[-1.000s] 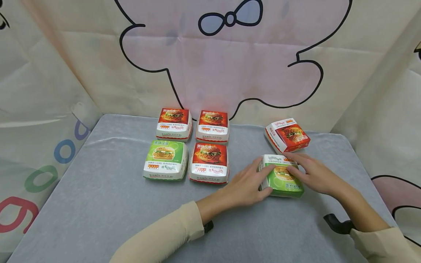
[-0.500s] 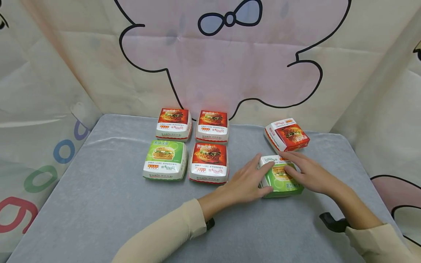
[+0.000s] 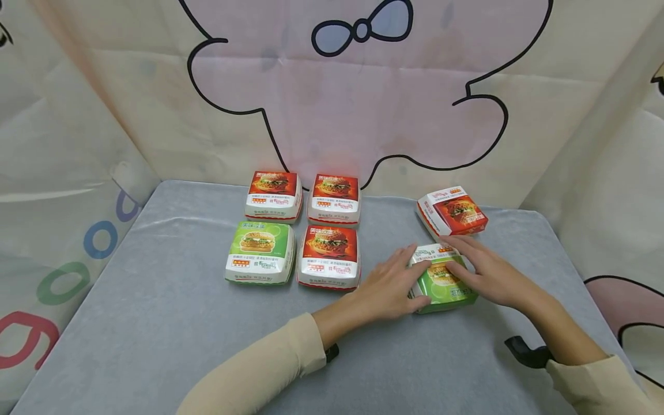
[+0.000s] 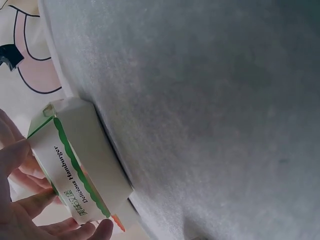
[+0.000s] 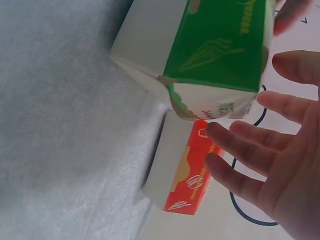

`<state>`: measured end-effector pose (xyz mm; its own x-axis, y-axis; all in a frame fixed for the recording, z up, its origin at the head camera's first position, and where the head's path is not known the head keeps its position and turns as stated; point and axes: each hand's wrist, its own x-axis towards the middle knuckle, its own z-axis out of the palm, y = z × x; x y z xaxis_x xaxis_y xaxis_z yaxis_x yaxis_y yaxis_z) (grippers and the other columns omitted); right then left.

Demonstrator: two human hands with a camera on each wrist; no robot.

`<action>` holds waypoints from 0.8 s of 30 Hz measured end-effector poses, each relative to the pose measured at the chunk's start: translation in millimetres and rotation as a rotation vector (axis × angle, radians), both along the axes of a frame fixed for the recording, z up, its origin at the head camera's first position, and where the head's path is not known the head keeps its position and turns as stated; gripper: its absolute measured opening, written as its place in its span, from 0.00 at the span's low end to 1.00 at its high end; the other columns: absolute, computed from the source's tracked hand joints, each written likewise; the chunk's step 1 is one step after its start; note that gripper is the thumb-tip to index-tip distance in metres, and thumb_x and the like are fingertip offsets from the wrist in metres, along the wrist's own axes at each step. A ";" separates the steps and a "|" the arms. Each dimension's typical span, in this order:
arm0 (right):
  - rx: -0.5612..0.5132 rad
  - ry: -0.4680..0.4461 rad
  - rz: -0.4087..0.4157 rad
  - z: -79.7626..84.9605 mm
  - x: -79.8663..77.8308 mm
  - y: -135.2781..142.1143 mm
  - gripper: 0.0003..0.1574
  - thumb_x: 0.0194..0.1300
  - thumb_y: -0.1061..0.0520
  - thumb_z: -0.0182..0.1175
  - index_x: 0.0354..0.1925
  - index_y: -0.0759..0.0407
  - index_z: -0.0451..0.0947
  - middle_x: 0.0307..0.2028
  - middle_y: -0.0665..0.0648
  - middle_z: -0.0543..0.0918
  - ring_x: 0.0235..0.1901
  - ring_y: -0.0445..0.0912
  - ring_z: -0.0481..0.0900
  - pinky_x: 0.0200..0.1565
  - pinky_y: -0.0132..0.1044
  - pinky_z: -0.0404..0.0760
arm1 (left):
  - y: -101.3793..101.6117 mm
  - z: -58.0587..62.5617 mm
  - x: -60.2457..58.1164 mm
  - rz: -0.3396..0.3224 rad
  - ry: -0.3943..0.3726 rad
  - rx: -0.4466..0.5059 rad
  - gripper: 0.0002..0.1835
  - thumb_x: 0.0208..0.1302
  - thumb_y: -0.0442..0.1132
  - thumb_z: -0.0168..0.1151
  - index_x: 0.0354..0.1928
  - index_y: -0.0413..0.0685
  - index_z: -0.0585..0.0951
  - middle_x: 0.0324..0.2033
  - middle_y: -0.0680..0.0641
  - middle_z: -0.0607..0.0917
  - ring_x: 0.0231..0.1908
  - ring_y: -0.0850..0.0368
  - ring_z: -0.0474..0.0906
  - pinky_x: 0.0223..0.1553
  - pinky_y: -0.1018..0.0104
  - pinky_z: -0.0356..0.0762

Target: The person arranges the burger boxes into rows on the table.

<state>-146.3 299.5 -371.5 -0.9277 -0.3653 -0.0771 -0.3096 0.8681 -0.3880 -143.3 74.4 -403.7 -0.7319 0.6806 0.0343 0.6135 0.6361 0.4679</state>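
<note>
4 boxes L, 2 boxes R, poss. touching

Green-and-white burger box, closed, printed lid face up, on right part of grey cloth, just near side of red-and-white box. Green end points near, white lettered band far; lettering upside down as seen from near side. Burger picture mid-lid, partly covered. Left side white, "Delicious Hamburger" in black, green scalloped edge below. Lower half plain white. Box slightly skewed to cloth's near edge.
</note>
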 end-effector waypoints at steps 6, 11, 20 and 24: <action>0.018 0.033 -0.014 6.4 8.8 -1.4 0.38 0.64 0.39 0.53 0.68 0.48 0.58 0.62 0.62 0.63 0.56 0.59 0.67 0.46 0.64 0.68 | -0.3 -1.7 1.4 0.016 0.035 -0.005 0.35 0.59 0.62 0.55 0.67 0.62 0.62 0.69 0.46 0.53 0.67 0.52 0.51 0.54 0.50 0.68; 0.064 0.036 -0.051 12.0 18.2 -0.2 0.41 0.61 0.36 0.55 0.67 0.52 0.60 0.58 0.62 0.68 0.50 0.58 0.73 0.40 0.59 0.74 | -1.8 -1.6 3.9 0.019 0.101 -0.018 0.34 0.59 0.61 0.56 0.66 0.60 0.64 0.66 0.44 0.58 0.66 0.53 0.54 0.51 0.54 0.70; 0.100 0.030 -0.073 11.6 25.3 4.3 0.43 0.57 0.32 0.57 0.62 0.53 0.65 0.55 0.64 0.72 0.45 0.56 0.76 0.35 0.52 0.77 | -4.2 0.9 7.8 0.018 0.122 -0.045 0.33 0.60 0.59 0.54 0.66 0.60 0.64 0.66 0.43 0.59 0.65 0.51 0.56 0.51 0.53 0.71; 0.089 0.026 -0.072 8.2 23.6 4.5 0.43 0.57 0.32 0.56 0.63 0.54 0.65 0.55 0.64 0.73 0.45 0.56 0.76 0.35 0.51 0.77 | -4.9 1.0 9.0 0.026 0.132 -0.048 0.32 0.61 0.59 0.54 0.66 0.61 0.64 0.65 0.43 0.60 0.64 0.51 0.58 0.50 0.54 0.72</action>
